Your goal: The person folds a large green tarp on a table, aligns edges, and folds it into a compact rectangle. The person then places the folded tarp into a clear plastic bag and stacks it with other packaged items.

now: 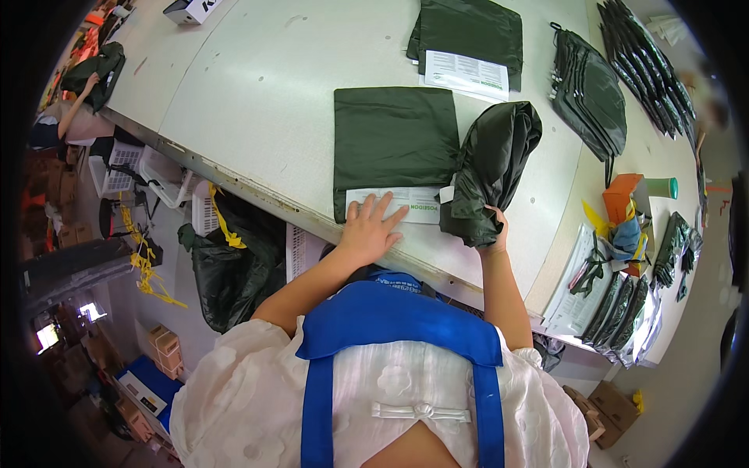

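Note:
A dark green flat fabric pouch (396, 132) lies on the table in front of me, with a white printed paper sheet (425, 204) across its near end. My left hand (370, 228) rests on that sheet, fingers spread. Just right of the pouch, my right hand (496, 234) grips the near end of a folded dark green fabric bundle (499, 156). A small white tag (446, 193) shows at the bundle's left side. The bundle overlaps the pouch's right edge, and my right fingers are partly hidden behind it.
More green pouches (476, 31) with a printed sheet (466, 74) lie farther back. Stacked drawstring bags (591, 93) and black packets (647, 70) are at the right, near an orange box (624, 196). Baskets (168, 175) stand below the table edge. Another person's hand (91, 83) is far left.

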{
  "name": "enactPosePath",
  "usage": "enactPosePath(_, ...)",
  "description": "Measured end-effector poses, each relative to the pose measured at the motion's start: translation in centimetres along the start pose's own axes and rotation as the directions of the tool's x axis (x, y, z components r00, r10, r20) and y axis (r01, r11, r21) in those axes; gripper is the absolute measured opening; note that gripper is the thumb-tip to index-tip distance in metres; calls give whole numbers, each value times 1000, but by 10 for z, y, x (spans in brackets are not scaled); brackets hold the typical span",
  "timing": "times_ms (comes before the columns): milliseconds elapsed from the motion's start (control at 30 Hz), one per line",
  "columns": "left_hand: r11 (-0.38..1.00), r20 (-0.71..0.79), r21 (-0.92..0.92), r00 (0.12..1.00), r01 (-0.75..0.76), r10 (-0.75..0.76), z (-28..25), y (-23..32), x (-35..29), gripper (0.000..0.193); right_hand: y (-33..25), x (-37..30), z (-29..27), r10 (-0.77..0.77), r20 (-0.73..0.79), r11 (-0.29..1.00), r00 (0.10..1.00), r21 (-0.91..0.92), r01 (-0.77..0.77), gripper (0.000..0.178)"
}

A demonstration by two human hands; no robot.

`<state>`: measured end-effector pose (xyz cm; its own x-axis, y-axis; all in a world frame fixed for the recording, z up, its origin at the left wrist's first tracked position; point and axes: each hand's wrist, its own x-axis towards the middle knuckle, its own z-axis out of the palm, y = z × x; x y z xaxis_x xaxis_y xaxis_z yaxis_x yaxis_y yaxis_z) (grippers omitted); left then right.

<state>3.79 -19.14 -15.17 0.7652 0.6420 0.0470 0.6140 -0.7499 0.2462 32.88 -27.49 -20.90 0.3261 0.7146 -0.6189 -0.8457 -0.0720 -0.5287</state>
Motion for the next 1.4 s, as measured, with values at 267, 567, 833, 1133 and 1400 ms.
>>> enactPosePath(267, 997, 58, -43, 996, 68, -66, -9, -18, 33, 51, -8, -10, 20, 22, 67, 996, 997, -82, -16, 31)
enactPosePath(567, 995, -112, -47, 990, -87, 81, -2, -63, 52, 32, -77, -112, 56, -1, 160, 571, 987, -810, 132, 48)
enactPosePath(833, 993, -78, -1, 989, -122, 122, -3, -72, 84, 19, -82, -142, 76, 238, 404, -213, 883, -865, 454, 50)
enactPosePath(1133, 931, -118, -273, 969, -242, 217, -77, -48, 99, 13, -65, -115, 110, 89, 370, -157, 925, -912, 380, 59)
enactPosePath(1400, 917, -254, -313, 952, -248, 170, -72, -17, 89, 16, -57, -121, 78, -266, 88, 117, 960, -985, 123, 61)
